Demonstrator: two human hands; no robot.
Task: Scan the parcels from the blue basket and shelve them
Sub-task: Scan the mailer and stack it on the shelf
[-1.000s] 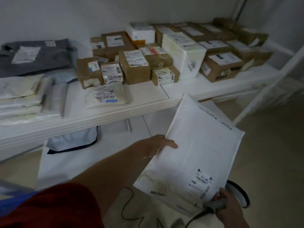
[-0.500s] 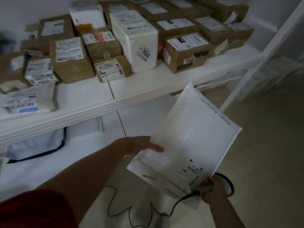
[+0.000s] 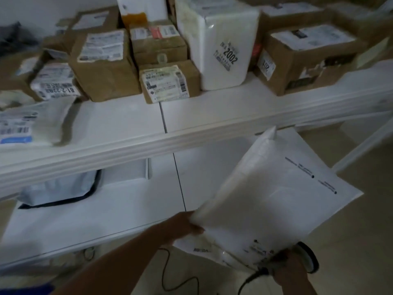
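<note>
Here the left hand point(image 3: 187, 226) grips the envelope point(image 3: 270, 196) by one edge; the right hand point(image 3: 287, 268) clasps a scanner point(image 3: 310, 258) at its near corner.

A single wide-angle camera, worn on the person's head, looks forward and steeply down. Closest under the lens, at the near bottom edge, are the left hand point(image 3: 185, 226) gripping a white padded envelope point(image 3: 276, 199) and the right hand point(image 3: 291, 272) holding a dark handheld scanner point(image 3: 309, 259). Beyond them the white two-tier shelf point(image 3: 212, 133) crosses the frame on a slant, rising to the right. Its brown cardboard boxes point(image 3: 106, 67) fill the far top edge and are cut off there. Pale floor point(image 3: 361, 231) shows at the near right.
</note>
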